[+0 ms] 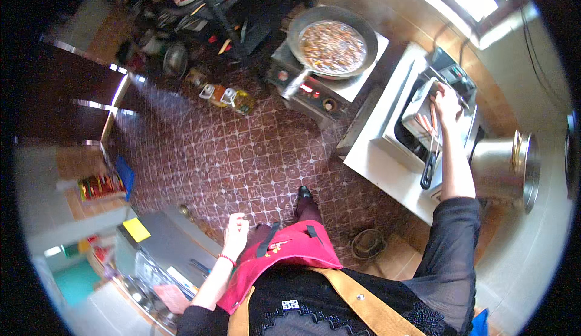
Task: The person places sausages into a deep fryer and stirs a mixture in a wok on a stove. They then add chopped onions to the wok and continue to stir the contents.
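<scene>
My right hand reaches over the metal basket of a countertop fryer. Its fingertips pinch the top of a reddish stick-shaped piece, blurred, perhaps a sausage. More pinkish pieces lie beside it in the basket. A long wire handle with a black grip slants from the basket towards me. My left hand hangs low near the red apron, with a red bracelet at the wrist. No object shows in it; its fingers look loosely curled, but blur hides how far.
A wok of bubbling brown food in liquid stands on an induction cooker with a lit display. A tall metal pot is right of the fryer. Oil bottles stand on the tiled floor. A dark counter lies left.
</scene>
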Motion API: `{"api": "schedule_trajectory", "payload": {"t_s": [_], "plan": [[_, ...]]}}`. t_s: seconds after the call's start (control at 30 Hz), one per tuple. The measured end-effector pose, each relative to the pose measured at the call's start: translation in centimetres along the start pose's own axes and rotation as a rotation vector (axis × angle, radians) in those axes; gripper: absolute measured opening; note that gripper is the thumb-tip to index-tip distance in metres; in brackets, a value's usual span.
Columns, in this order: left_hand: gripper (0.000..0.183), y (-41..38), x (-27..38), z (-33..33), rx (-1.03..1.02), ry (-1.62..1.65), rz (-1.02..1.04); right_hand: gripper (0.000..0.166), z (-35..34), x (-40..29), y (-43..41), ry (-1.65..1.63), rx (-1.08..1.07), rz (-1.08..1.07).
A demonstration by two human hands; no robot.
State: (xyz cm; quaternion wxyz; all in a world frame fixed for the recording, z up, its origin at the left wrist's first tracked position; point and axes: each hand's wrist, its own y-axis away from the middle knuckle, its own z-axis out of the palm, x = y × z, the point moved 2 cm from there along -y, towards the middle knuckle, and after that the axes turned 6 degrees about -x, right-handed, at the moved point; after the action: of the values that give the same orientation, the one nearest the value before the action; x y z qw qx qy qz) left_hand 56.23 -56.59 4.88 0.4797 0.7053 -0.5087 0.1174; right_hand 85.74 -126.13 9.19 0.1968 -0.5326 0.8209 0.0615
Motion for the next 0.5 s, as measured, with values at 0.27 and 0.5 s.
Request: {"api": "schedule_trajectory", "payload": {"t_s": [0.27, 0.5], "plan": [[0.033, 5.8, -3.8, -3.7, 0.324, 0.261, 0.095, 0.026, 18.6, -26.4, 20.2, -0.811, -0.755, -0.554], [0.033, 20.5, -22.6, -6.6, 1.008, 0.176, 0.009, 0.044, 24.7, -49.7, 55.7, -0.159, -1.459, -1.125]]}}
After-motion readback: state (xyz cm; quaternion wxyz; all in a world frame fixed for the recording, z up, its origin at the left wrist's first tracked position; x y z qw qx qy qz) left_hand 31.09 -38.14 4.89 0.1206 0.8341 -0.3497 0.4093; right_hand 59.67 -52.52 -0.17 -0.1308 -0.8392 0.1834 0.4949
